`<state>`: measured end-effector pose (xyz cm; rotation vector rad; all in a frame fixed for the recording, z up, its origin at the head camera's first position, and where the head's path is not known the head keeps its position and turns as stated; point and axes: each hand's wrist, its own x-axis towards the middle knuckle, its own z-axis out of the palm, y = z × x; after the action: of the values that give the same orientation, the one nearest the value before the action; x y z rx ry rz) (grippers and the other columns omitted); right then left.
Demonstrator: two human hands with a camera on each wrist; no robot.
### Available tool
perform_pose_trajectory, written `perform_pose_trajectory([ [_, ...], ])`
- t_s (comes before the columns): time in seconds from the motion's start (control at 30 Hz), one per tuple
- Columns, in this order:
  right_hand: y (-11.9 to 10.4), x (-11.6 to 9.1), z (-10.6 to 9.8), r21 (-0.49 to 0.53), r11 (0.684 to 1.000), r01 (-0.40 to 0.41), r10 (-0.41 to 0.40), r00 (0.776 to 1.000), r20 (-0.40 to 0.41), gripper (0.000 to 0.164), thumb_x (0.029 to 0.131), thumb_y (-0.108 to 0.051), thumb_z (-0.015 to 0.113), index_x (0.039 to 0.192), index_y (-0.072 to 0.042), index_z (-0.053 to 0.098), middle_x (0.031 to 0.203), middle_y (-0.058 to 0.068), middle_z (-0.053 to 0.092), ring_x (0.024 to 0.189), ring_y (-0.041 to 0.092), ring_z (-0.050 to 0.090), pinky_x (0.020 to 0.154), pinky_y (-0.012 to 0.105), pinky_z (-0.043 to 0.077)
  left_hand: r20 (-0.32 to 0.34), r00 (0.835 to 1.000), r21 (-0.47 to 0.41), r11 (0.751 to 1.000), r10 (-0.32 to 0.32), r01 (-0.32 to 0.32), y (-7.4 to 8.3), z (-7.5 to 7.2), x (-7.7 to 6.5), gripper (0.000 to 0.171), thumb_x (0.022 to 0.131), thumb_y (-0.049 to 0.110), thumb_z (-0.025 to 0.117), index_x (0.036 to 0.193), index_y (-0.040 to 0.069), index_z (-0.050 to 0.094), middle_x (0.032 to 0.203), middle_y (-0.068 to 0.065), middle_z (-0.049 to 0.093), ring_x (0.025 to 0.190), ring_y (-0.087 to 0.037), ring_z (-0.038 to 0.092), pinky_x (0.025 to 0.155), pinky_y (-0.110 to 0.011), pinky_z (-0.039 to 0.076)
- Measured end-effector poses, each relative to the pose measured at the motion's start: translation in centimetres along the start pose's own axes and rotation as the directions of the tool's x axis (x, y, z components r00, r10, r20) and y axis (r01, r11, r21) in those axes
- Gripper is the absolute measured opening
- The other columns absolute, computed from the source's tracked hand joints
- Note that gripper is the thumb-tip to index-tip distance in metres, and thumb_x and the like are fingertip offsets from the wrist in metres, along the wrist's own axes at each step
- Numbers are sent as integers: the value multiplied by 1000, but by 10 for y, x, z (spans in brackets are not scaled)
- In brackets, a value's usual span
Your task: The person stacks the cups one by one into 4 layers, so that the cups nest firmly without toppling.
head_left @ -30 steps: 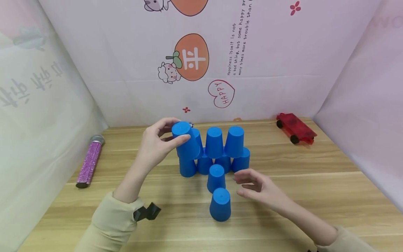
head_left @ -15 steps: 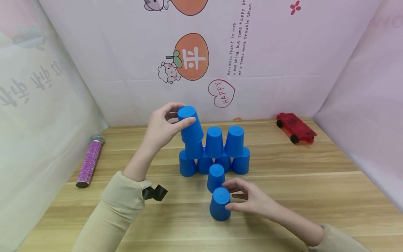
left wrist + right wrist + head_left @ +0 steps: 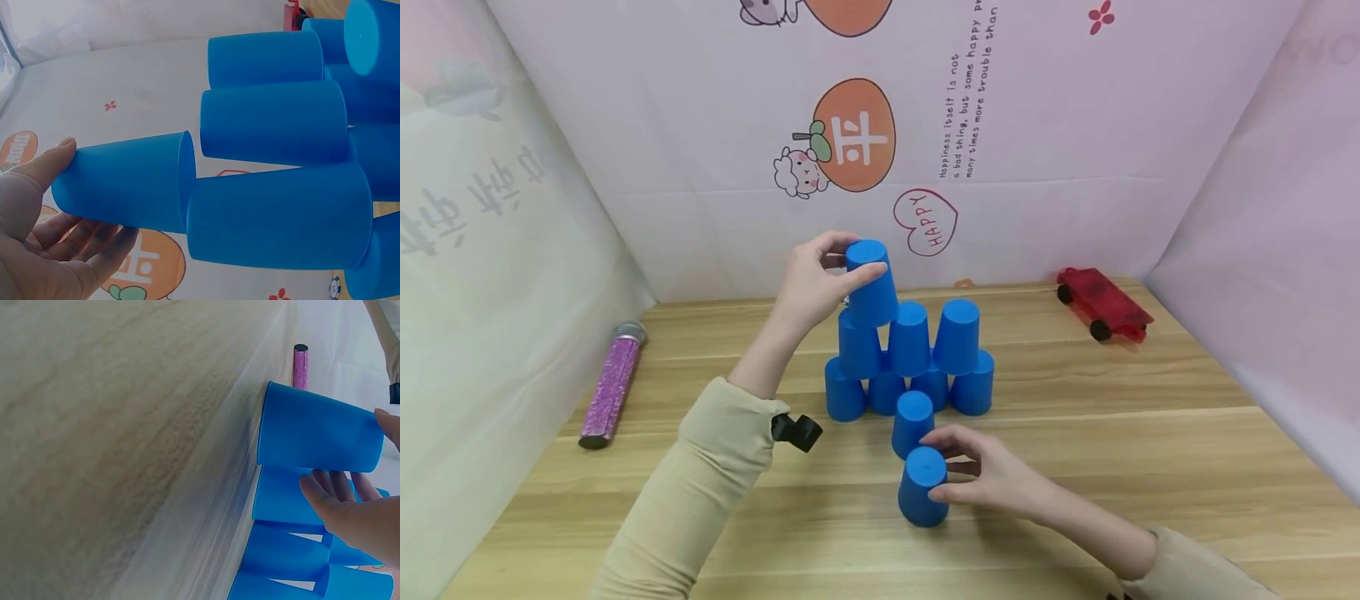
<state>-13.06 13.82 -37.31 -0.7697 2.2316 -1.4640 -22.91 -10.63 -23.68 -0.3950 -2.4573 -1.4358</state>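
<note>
Upside-down blue plastic cups form a stack on the wooden table: several in the bottom row (image 3: 845,393), with three above, a left cup (image 3: 859,348), a middle cup (image 3: 910,342) and a right cup (image 3: 958,337). My left hand (image 3: 812,285) grips another inverted cup (image 3: 874,298) by its narrow end; its rim is right at the top of the left cup, as the left wrist view shows too. In front of the stack stand two single cups. Around the nearer cup (image 3: 922,492), my right hand (image 3: 992,477) has its thumb and fingers; the farther cup (image 3: 913,423) stands just behind.
A purple glitter microphone (image 3: 613,385) lies at the left of the table (image 3: 805,533). At the back right is a translucent red toy car (image 3: 1105,304) with black wheels. Printed white sheets (image 3: 715,233) enclose the back and sides.
My left hand has lifted its cup from beside the stack and brought it up and right, over the second row's left cup. My right hand has moved left onto the nearer single cup.
</note>
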Motion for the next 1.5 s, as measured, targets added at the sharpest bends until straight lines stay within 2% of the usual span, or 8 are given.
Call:
perform_pose_trajectory([
  [0.17, -1, 3, 2, 12, 1000, 6, -7, 1000, 15, 49, 85, -23, 70, 125, -4, 51, 125, 18, 56, 114, 34, 55, 92, 51, 51, 6, 1000, -6, 1000, 3, -3, -1, 4, 3, 53, 80, 43, 72, 123, 15, 58, 121, -3, 62, 108, -20, 60, 89, -42, 54],
  [0.9, 1, 8, 5, 18, 999, 51, -51, 998, 32, 42, 85, -20, 70, 120, -5, 53, 121, 18, 57, 112, 35, 55, 92, 53, 51, 20, 1000, 7, 1000, 6, -6, 1, 12, 6, 54, 81, 41, 71, 126, 15, 56, 125, -5, 60, 111, -22, 59, 93, -44, 51],
  [1.23, 3, 4, 3, 18, 999, 48, -48, 999, 14, 41, 86, -20, 69, 121, -5, 53, 122, 18, 57, 113, 35, 54, 92, 54, 50, 50, 998, -47, 999, 25, -22, -5, 15, 2, 60, 81, 38, 71, 133, 15, 51, 127, -5, 59, 114, -23, 57, 95, -45, 50],
  [1.5, 4, -1, -6, 18, 999, 41, -41, 998, -42, 42, 87, -19, 67, 123, -5, 51, 122, 17, 57, 114, 35, 55, 94, 51, 50, 59, 998, -120, 993, 13, -6, -17, 8, -13, 65, 82, 39, 70, 139, 22, 44, 133, -5, 55, 121, -22, 54, 98, -43, 49],
])
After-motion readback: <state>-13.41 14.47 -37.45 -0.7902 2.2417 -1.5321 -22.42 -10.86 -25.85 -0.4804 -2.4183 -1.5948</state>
